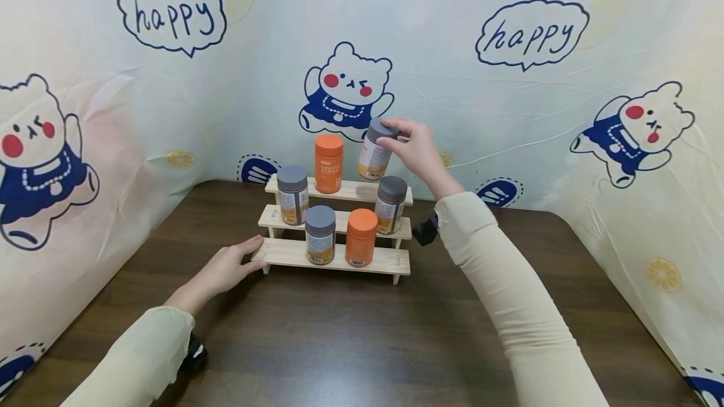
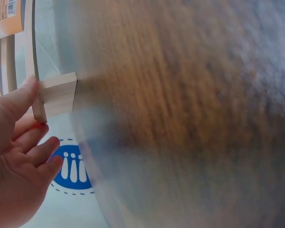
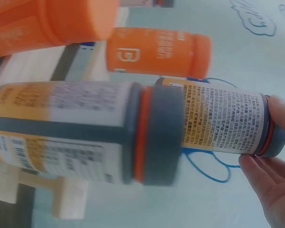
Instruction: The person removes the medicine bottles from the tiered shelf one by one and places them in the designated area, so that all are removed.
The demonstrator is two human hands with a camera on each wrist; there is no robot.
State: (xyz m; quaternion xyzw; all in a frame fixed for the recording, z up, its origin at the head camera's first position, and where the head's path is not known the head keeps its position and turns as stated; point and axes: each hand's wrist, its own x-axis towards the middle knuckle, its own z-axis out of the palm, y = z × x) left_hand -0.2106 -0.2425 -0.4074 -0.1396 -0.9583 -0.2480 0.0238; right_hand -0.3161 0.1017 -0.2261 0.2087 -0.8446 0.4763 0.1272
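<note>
A three-tier wooden display rack [image 1: 285, 254] stands on the table. My left hand [image 1: 229, 267] pinches the left end of its lowest board, thumb on top and fingers at the edge and underside. By its grey lid, my right hand [image 1: 421, 151] holds a supplement bottle [image 1: 373, 161], slightly tilted, at the right of the top tier; whether its base touches the board I cannot tell. In the right wrist view a nearer grey-lidded bottle [image 3: 90, 130] covers the base. An orange bottle [image 1: 329, 167] stands to its left on the same tier.
On the middle tier stand a grey-lidded bottle [image 1: 293, 198] at left and another [image 1: 390, 207] at right, below my right hand. The lowest tier bears a grey-lidded bottle [image 1: 320, 237] and an orange bottle [image 1: 361, 240]. Behind the dark wooden table [image 1: 339, 344] hangs a printed cloth [image 1: 430, 93].
</note>
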